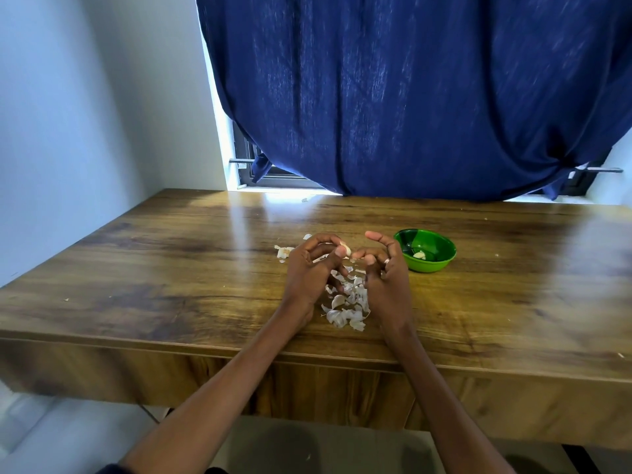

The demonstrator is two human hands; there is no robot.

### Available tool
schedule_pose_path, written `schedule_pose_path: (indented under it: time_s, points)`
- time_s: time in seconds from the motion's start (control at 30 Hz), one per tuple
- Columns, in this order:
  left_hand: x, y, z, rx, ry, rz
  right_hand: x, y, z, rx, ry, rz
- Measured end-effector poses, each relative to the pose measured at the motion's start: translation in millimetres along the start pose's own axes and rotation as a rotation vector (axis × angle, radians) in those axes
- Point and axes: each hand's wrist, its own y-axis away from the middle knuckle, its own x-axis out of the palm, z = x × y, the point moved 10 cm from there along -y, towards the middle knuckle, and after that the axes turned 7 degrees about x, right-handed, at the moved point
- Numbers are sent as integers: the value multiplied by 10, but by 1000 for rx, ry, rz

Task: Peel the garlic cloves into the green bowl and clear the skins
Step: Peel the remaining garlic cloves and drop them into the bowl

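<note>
Left hand [309, 265]: fingers curled, pinching a clove [346, 248] between thumb and fingertips, above the table [171, 268].
Right hand [386, 268]: fingers curled close to the clove's right side, thumb raised; whether it pinches a bit of skin is too small to tell.
Clove: held between both hands, just left of the right fingertips; its long axis cannot be made out.
Bowl [441, 249]: green, on the table just right of the right hand, with at least one peeled clove inside.
Key relation: the bowl lies to the right of the clove, past the right hand, so that hand is nearer for the drop.
Skins [345, 302]: loose pile on the table between the wrists, a few more left of the left hand.
Step, as judged: peeling under way; skins not yet cleared.
Writing: none readable.
</note>
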Motion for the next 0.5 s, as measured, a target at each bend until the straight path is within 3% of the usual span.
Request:
schedule_pose_path:
  time_s: [0.5]
  points:
    - [-1, 16, -79, 57, -85, 6, -2, 67, 103, 18, -46, 9]
